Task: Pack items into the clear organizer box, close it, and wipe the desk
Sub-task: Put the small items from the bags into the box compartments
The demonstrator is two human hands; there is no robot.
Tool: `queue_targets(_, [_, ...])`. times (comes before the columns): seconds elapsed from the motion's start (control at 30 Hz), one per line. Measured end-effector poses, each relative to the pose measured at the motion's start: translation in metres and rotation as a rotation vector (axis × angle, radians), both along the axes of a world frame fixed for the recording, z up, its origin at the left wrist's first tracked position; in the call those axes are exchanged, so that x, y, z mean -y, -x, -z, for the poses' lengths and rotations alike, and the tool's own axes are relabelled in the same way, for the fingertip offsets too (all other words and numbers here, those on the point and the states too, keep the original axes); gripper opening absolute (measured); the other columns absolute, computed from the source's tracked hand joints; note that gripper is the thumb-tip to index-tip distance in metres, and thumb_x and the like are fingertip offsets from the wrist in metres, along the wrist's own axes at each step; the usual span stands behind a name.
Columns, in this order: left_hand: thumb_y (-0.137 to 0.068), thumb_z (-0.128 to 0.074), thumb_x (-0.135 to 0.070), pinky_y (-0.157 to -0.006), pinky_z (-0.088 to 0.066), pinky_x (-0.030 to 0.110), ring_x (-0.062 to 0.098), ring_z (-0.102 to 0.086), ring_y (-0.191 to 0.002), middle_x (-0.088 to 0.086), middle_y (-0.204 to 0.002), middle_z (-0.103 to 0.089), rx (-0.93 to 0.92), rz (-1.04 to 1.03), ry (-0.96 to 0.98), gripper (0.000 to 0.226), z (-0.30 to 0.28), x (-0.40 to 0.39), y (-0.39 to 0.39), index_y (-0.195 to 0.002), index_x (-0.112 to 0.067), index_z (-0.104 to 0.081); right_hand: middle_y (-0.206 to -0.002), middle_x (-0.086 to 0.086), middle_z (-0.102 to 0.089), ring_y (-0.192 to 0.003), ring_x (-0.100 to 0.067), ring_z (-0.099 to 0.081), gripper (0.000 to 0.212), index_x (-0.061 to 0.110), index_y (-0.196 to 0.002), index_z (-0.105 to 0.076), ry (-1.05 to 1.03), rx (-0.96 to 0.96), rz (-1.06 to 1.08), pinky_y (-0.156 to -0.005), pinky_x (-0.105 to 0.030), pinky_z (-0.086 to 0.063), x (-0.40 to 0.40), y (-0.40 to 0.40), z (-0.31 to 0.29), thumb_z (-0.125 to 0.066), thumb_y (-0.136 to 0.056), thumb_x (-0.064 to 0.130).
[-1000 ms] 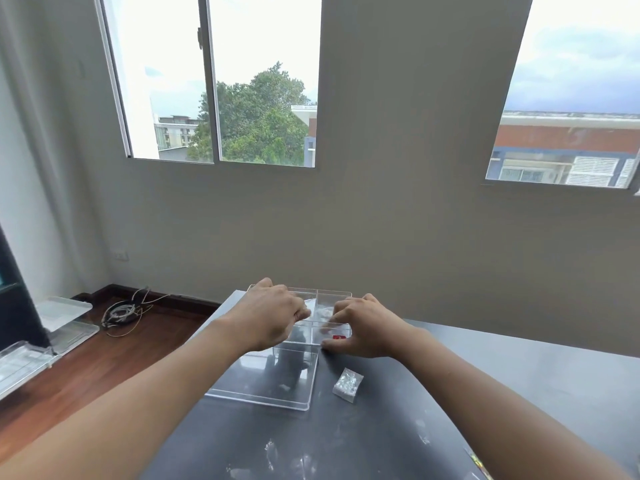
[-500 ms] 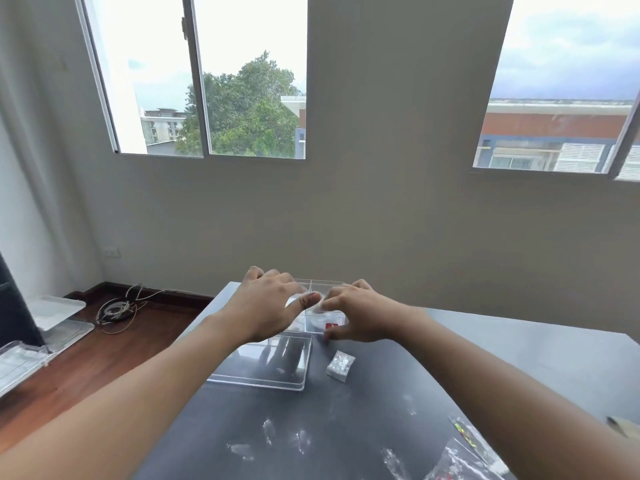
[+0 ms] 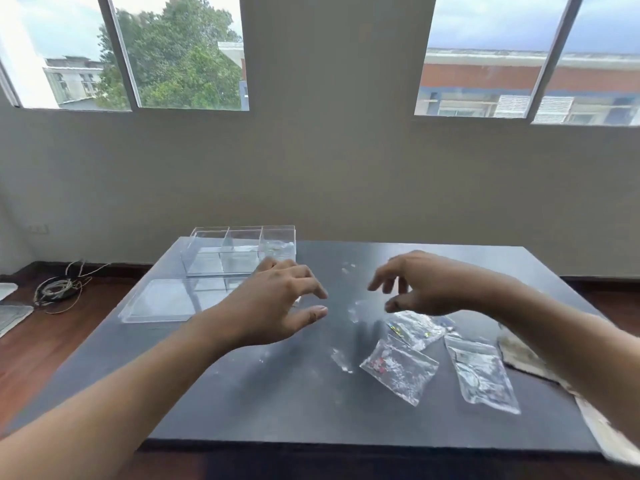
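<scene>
Both hands hover empty, fingers loosely spread: the left hand near the clear organizer box, the right hand just above the zip bags. The lid lies on the desk before the box.

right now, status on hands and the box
Left hand and right hand open, holding nothing. Organizer box open, lid beside it. Three bags unpacked. Nothing blocking.

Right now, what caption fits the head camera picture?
Both open hands, left hand and right hand, hover near small bags beside the organizer box.
</scene>
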State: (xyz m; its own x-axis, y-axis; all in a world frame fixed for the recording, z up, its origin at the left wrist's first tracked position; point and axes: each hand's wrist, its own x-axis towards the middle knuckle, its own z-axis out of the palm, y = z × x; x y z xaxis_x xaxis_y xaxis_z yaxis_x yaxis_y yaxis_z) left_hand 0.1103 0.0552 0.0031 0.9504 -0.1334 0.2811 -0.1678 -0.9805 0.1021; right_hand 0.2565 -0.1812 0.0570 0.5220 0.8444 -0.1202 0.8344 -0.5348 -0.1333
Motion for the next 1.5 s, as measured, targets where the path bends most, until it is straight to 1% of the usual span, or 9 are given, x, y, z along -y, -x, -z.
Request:
queue_targets(0.27, [-0.084,-0.038,-0.085,-0.104,-0.032,0.038,0.010,-0.048,-0.119,-0.016,-0.127,-0.057,-0.056,0.058,0.001,0.068,0.021,0.104,-0.014,-0.131,-0.039,-0.058,-0.117,0.006,-0.058,-0.084,-0.006,-0.049,0.054,0.030,-0.131,-0.062,0.012,-0.038,0.176,-0.084,-0.024,-0.037,0.055,-0.018,0.028,-0.080,-0.082,0.041])
queue_targets(0.37, [-0.084,-0.046,-0.081,-0.103,-0.031,0.038,0.011,-0.047,-0.117,-0.013,-0.124,-0.053,-0.114,0.074,0.014,0.061,0.022,0.115,-0.020,-0.128,-0.040,-0.057,-0.111,0.006,-0.057,-0.081,0.000,-0.050,0.046,0.033,-0.121,-0.066,-0.025,-0.076,0.185,-0.084,-0.028,-0.042,0.057,-0.022,0.032,-0.082,-0.079,0.041])
queue_targets(0.5, [-0.081,-0.060,-0.075,-0.101,-0.035,0.038,0.009,-0.048,-0.109,-0.013,-0.116,-0.051,-0.196,0.052,0.129,0.052,0.021,0.113,-0.028,-0.120,-0.041,-0.058,-0.108,0.004,-0.062,-0.096,-0.017,-0.057,0.041,0.030,-0.112,-0.065,-0.002,-0.094,0.209,-0.082,-0.033,-0.045,0.052,-0.025,0.031,-0.084,-0.077,0.041])
queue_targets(0.7, [-0.073,-0.079,-0.061,-0.101,-0.044,0.042,-0.010,-0.052,-0.076,-0.015,-0.102,-0.063,-0.303,0.038,0.402,0.052,0.021,0.110,-0.032,-0.114,-0.038,-0.057,-0.109,0.002,-0.063,-0.097,-0.020,-0.060,0.035,0.025,-0.105,-0.067,0.044,-0.106,0.239,-0.074,-0.029,-0.040,0.044,-0.027,0.026,-0.085,-0.077,0.039])
queue_targets(0.83, [-0.070,-0.084,-0.059,-0.107,-0.038,0.040,0.000,-0.060,-0.082,-0.016,-0.092,-0.065,-0.336,-0.045,0.433,0.049,0.015,0.113,-0.036,-0.110,-0.039,-0.065,-0.109,0.001,-0.066,-0.096,-0.019,-0.057,0.034,0.021,-0.099,-0.066,0.029,-0.037,0.229,-0.075,-0.030,-0.040,0.044,-0.023,0.023,-0.085,-0.076,0.038])
queue_targets(1.1, [-0.082,-0.079,-0.049,-0.105,-0.038,0.045,0.008,-0.060,-0.096,-0.013,-0.099,-0.063,-0.129,-0.061,0.492,0.024,0.009,0.107,-0.034,-0.087,-0.035,-0.060,-0.082,0.006,-0.070,-0.065,-0.008,-0.062,0.025,0.019,-0.091,-0.064,-0.277,-0.028,0.350,-0.058,-0.024,-0.045,0.047,-0.024,-0.005,-0.086,-0.079,0.024])
queue_targets(1.2, [-0.086,-0.080,-0.037,-0.080,-0.054,0.031,0.008,-0.065,-0.074,-0.012,-0.085,-0.067,0.084,-0.051,0.722,0.026,-0.004,0.092,-0.028,-0.094,-0.030,-0.056,-0.088,0.002,-0.072,-0.063,-0.005,-0.064,0.024,0.020,-0.096,-0.065,-0.441,-0.024,0.370,-0.055,-0.019,-0.044,0.044,-0.027,-0.017,-0.083,-0.080,0.015])
queue_targets(1.33, [-0.095,-0.071,-0.027,-0.060,-0.048,0.011,0.004,-0.069,-0.071,-0.006,-0.088,-0.067,0.486,-0.140,0.799,0.023,-0.025,0.055,-0.011,-0.110,-0.023,-0.054,-0.086,0.004,-0.074,-0.069,-0.013,-0.073,0.020,0.023,-0.092,-0.068,-0.666,-0.140,0.361,-0.063,-0.023,-0.053,0.031,-0.029,-0.031,-0.079,-0.082,0.010])
queue_targets(1.5, [-0.096,-0.063,-0.025,-0.071,-0.050,0.032,0.001,-0.065,-0.084,-0.008,-0.092,-0.068,0.667,-0.399,0.721,0.020,-0.032,-0.037,-0.005,-0.113,-0.031,-0.054,-0.080,0.003,-0.074,-0.060,-0.014,-0.067,0.017,0.019,-0.090,-0.072,-0.826,-0.257,0.324,-0.061,-0.030,-0.058,-0.009,-0.023,-0.046,-0.082,-0.081,0.009])
